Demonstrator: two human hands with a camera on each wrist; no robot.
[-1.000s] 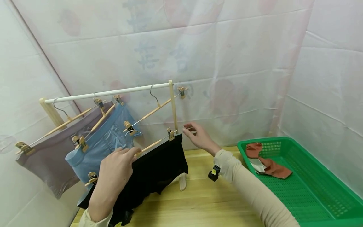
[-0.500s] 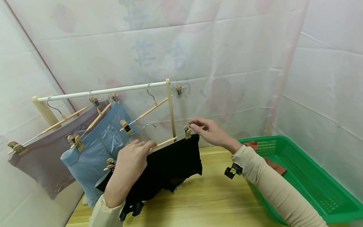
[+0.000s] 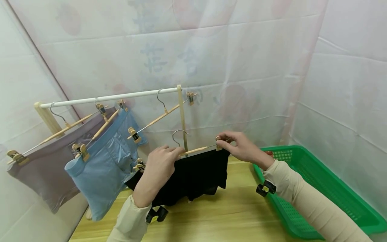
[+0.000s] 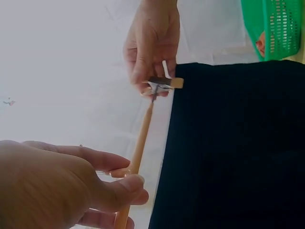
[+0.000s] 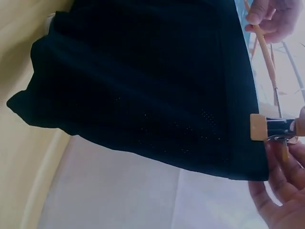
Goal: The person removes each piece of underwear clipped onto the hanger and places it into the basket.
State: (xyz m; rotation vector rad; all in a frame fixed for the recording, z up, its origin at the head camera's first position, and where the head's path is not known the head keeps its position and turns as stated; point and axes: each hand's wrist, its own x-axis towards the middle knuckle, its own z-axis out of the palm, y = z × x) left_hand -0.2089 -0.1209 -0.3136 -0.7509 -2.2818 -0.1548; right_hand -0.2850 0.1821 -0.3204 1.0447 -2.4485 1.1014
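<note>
Black boxer briefs (image 3: 199,174) hang by their waistband from a wooden clip hanger (image 3: 198,150), held off the rack above the table. My left hand (image 3: 160,164) grips the middle of the hanger bar, thumb and fingers around it, as the left wrist view shows. At the bar's right end, my right hand (image 3: 240,146) pinches the clip (image 5: 259,127), which sits over the waistband. The left clip (image 3: 139,165) is partly hidden behind my left hand. In the right wrist view the fabric (image 5: 143,86) hangs with small perforations showing.
A white-railed rack (image 3: 121,97) holds mauve underpants (image 3: 48,168), light blue underpants (image 3: 104,168) and a bare clip hanger (image 3: 160,117). A green basket (image 3: 335,188) stands at the right on the wooden table (image 3: 223,215), with a reddish cloth (image 4: 260,44) inside.
My left hand has carried the hanger and black boxer briefs rightward, away from the rack. My right hand, apart from the clip a second ago, has moved right and now pinches it.
</note>
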